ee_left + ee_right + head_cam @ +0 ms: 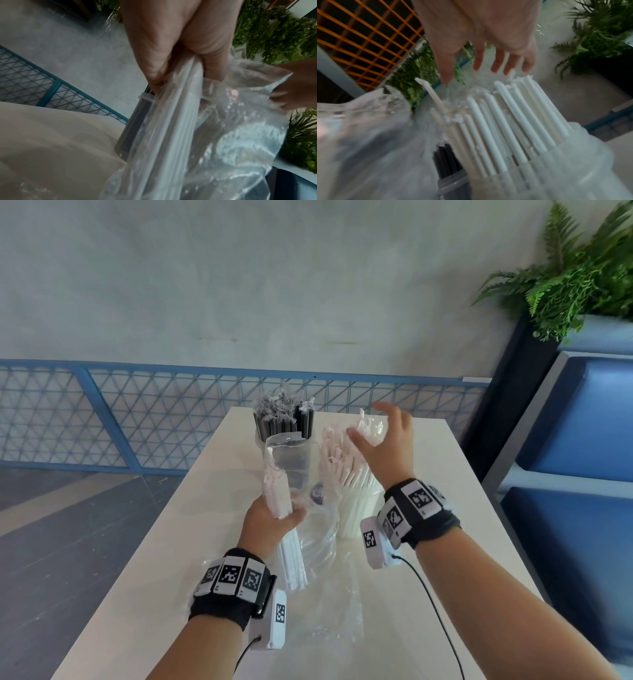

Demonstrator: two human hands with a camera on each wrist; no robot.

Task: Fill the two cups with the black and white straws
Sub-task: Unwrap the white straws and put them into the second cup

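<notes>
My left hand (pixel 270 520) has its grip clamped around a bundle of white straws (pixel 275 491) inside a clear plastic bag (pixel 320 539), the bundle standing nearly upright above the counter (pixel 428 594); the bag's loose lower part drapes down onto the counter in front of me. In the left wrist view my fingers (pixel 154 54) curl tight around the bagged straws (pixel 171 121).

My right hand (pixel 383 446) hovers with its grip apart, fingers spread and relaxed, holding nothing. It is just above the tips of the white straws in the cup (pixel 346 463), which fan out of a clear cup (pixel 358 508) on the right. In the right wrist view my fingertips (pixel 496 65) are just above those wrapped white straw tips (pixel 513 115); whether they touch, I cannot tell.

Farther back on the counter, the second cup (pixel 260 440) holds the black straws (pixel 284 421), standing upright with crinkled wrapper ends on top. The two cups are just beside each other, with the raised bag between me and the black one.
</notes>
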